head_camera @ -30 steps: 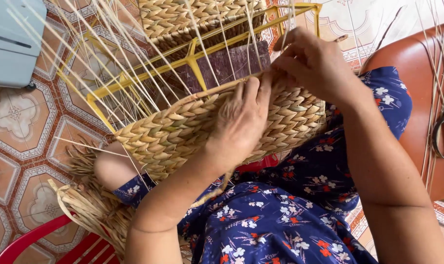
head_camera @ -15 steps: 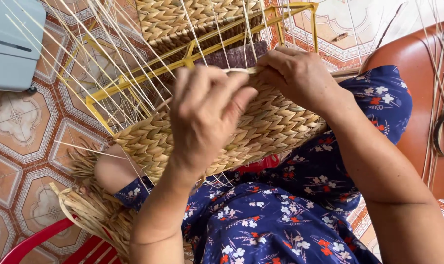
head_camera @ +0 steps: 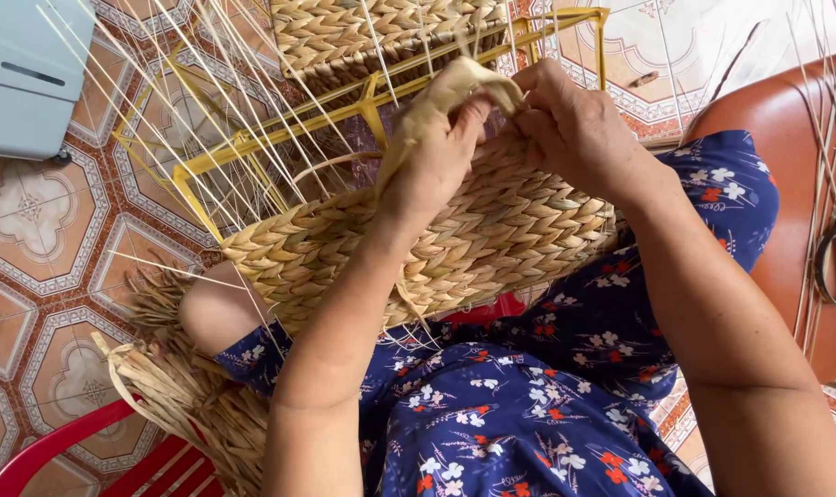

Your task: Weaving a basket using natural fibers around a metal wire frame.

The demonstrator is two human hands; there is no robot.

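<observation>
Fingers of your left hand [head_camera: 436, 156] and right hand [head_camera: 579, 124] pinch one flat straw strand [head_camera: 464, 83] at the woven basket's [head_camera: 473, 239] rim, upper centre; yellow frame [head_camera: 252, 138] behind, upper left.

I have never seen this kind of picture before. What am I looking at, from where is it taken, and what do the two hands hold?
There is no machine here, only a person at work. The camera sits on the person's head and looks down at the lap. The left hand and the right hand together pinch a flat dried fibre strand at the top edge of a half-woven basket. The basket is built on a yellow wire frame with thin upright stakes. It rests on a blue flowered dress. Loose fibre lies at the lower left, above a patterned tile floor.
</observation>
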